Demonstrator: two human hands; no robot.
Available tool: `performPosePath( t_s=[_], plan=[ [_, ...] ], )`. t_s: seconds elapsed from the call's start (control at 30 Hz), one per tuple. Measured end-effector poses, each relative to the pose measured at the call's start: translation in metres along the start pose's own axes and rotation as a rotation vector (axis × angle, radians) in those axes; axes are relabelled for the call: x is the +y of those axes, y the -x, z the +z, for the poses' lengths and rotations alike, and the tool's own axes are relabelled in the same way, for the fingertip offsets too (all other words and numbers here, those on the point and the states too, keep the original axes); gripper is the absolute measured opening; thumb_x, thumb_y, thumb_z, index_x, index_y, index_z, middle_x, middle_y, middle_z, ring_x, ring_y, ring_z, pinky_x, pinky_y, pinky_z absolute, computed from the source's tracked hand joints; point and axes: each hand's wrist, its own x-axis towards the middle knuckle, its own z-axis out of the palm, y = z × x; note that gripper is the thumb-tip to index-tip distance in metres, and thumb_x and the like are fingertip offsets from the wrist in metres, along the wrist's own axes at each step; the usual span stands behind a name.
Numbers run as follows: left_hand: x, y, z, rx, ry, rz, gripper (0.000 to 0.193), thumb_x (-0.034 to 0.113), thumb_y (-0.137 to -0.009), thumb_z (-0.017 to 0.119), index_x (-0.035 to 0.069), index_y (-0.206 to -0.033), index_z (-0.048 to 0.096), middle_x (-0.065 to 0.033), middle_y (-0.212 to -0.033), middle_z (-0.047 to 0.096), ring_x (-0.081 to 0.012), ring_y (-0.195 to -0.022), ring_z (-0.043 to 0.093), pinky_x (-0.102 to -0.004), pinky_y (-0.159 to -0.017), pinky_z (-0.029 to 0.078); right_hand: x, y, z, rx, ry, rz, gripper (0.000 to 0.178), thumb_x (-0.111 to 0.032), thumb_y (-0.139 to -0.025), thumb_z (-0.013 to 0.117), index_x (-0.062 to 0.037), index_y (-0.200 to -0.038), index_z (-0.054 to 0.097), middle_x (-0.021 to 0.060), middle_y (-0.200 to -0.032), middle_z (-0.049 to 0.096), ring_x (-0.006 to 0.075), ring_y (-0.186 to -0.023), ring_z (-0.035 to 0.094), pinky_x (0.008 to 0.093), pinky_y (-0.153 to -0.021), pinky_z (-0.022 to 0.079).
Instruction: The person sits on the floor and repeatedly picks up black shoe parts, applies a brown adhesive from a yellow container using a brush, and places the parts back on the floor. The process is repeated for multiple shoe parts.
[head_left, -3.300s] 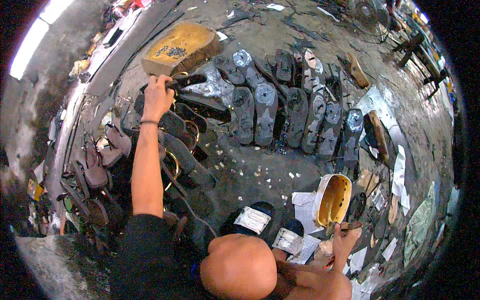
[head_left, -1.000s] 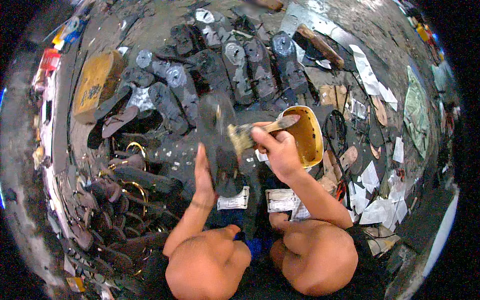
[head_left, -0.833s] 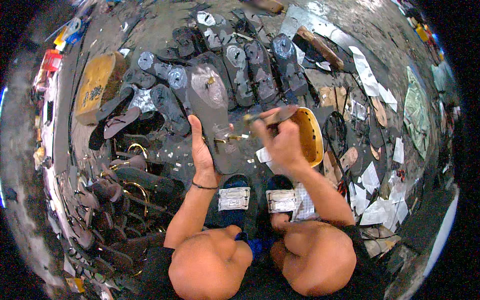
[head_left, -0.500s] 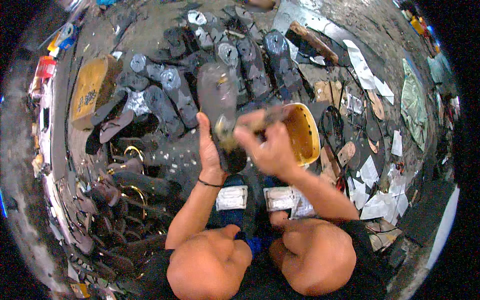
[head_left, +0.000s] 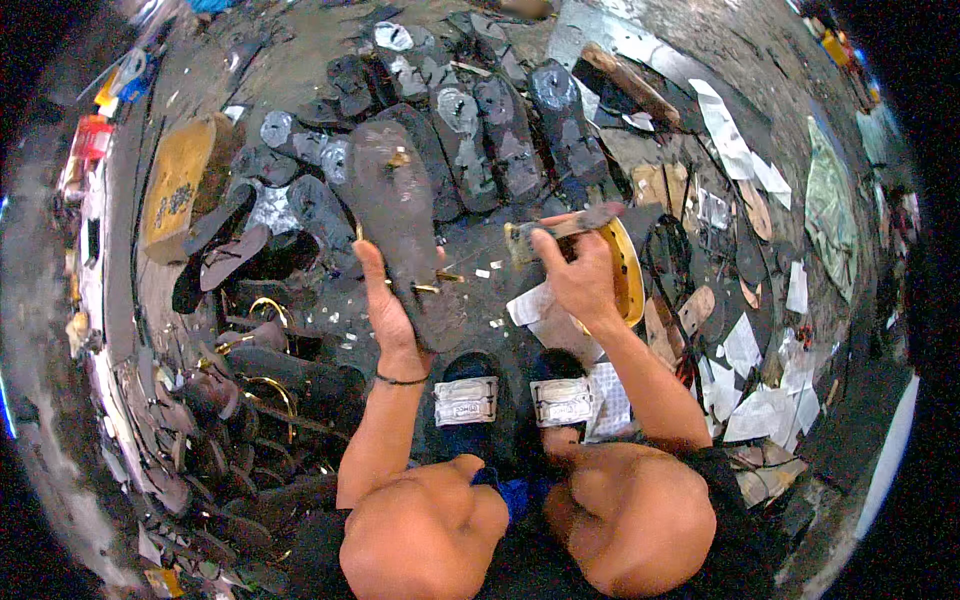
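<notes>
Dark grey and rubbery, the shoe sole (head_left: 400,225) sits in the left hand (head_left: 388,305), whose fingers curl under and around its lower end in a firm grasp, thumb along the near edge. The sole's long axis runs from the hand up and slightly to the left, its broad end pointing away from the person toward the row of soles (head_left: 470,130) laid out on the ground, its flat face turned up to the camera. The right hand (head_left: 578,280) is clenched on the handle of a brush (head_left: 555,228), whose head points left toward the sole but stands clear of it, just beside its right edge. Behind that hand lies the yellow glue can (head_left: 628,270), partly hidden. Below, two sandalled feet (head_left: 510,400) rest between the bare knees. To the left lie a wooden block (head_left: 180,185) and a heap of sandals with straps (head_left: 250,370); paper scraps (head_left: 760,380) litter the right. Half a second ago the brush lay across the sole's lower part with both hands close together; now the brush is lifted off to the right and the hands are apart.
</notes>
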Motion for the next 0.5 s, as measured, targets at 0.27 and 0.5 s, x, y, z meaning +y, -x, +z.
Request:
performPosePath(
  t_s=[0.27, 0.5],
  plan=[
    [-0.048, -0.067, 0.010, 0.069, 0.109, -0.312, 0.043, 0.036, -0.103, 0.041, 0.003, -0.121, 0.062, -0.0122, -0.111, 0.069, -0.0278, -0.097, 0.068, -0.0429, -0.086, 0.056, -0.050, 0.028, -0.012, -0.296, -0.332, 0.072, 0.024, -0.017, -0.091, 0.071, -0.0001, -0.108, 0.066, 0.0032, -0.096, 0.068, 0.0112, -0.086, 0.062, 0.0274, -0.078, 0.051],
    [-0.027, -0.252, 0.068, -0.241, 0.061, 0.094, 0.042, 0.036, -0.103, 0.045, 0.001, -0.117, 0.063, -0.0118, -0.114, 0.069, -0.0234, -0.102, 0.066, -0.0370, -0.090, 0.051, -0.002, 0.028, -0.077, 0.033, -0.278, 0.207, 0.021, -0.017, -0.092, 0.071, -0.0006, -0.106, 0.069, 0.0050, -0.097, 0.069, 0.0125, -0.086, 0.063, 0.0278, -0.077, 0.052]
  ],
)
